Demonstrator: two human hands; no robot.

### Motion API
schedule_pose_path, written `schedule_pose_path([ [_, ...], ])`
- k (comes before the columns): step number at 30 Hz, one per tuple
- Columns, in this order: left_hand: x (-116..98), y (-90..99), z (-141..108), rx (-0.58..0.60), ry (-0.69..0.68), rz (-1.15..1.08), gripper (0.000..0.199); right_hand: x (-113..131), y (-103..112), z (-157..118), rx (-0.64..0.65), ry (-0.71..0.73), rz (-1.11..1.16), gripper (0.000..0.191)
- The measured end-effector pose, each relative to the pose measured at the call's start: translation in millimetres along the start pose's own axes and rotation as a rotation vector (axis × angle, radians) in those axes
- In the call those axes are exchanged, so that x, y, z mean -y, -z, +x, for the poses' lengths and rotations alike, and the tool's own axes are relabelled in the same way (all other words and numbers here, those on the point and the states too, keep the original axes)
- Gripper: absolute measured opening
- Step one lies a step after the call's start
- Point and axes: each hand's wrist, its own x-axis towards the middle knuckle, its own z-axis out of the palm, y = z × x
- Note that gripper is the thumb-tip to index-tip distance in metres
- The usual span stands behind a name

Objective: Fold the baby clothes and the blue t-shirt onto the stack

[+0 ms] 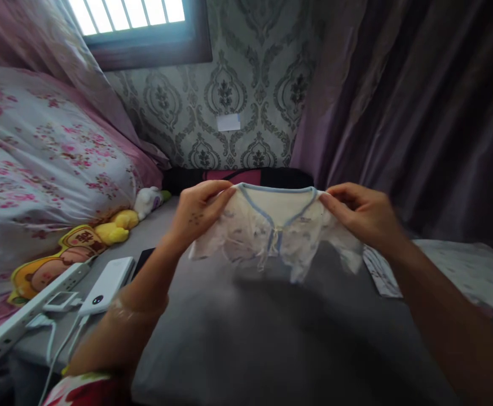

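A small white garment [252,234] with a light blue neckline and a tie at the front hangs spread out above the grey bed surface [212,338]. My left hand [202,211] pinches its left shoulder between thumb and fingers. At the opposite shoulder, my right hand [360,214] grips the cloth in the same way. The lower edge of the garment hangs loose and looks slightly blurred.
On the left lie a white power strip [30,310], a white power bank [106,285] with cables, and yellow plush toys [117,225]. Folded cloth [462,270] lies at the right. A dark rolled item [183,180] rests along the patterned wall.
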Motion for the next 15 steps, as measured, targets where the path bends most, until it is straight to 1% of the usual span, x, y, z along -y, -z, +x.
schedule_pose_path([
  [1, -14.2, 14.4, -6.0, 0.012, 0.021, 0.008, 0.023, 13.3, 12.1, -7.4, 0.032, -0.026, 0.02, 0.031],
  [3, -43.5, 42.0, -17.5, -0.026, 0.074, 0.009, 0.018, 39.2, 35.5, -19.9, 0.089, -0.086, 0.059, 0.03],
  [5, -69.2, 65.0, -26.7, -0.066, 0.17, -0.009, 0.015, 59.6, 53.7, -28.0, 0.108, -0.148, 0.091, 0.024],
  [7, -84.5, 79.5, -30.2, -0.064, 0.273, -0.024, 0.022, 68.6, 61.7, -30.4, 0.131, -0.227, 0.11, 0.02],
  [8, -85.9, 82.5, -29.1, -0.021, 0.316, -0.028, 0.025, 67.3, 60.9, -29.5, 0.167, -0.252, 0.136, 0.02],
  [9, -82.2, 81.9, -26.1, 0.042, 0.343, -0.032, 0.024, 61.9, 56.5, -27.4, 0.225, -0.27, 0.169, 0.02],
  [10, -73.1, 77.3, -21.7, 0.129, 0.356, -0.034, 0.022, 52.4, 48.7, -24.5, 0.293, -0.283, 0.206, 0.021],
  [11, -58.4, 68.6, -16.7, 0.244, 0.355, -0.048, 0.019, 39.4, 37.9, -21.3, 0.371, -0.296, 0.237, 0.023],
  [12, -38.8, 55.8, -12.3, 0.324, 0.336, -0.051, 0.019, 23.3, 24.5, -18.4, 0.445, -0.323, 0.247, 0.026],
  [13, -15.1, 39.3, -9.5, 0.442, 0.332, -0.066, 0.022, 4.8, 9.1, -16.3, 0.48, -0.354, 0.239, 0.029],
  [15, 39.2, -1.9, -11.6, 0.617, 0.337, -0.135, 0.031, -36.6, -25.0, -16.0, 0.565, -0.376, 0.182, 0.034],
])
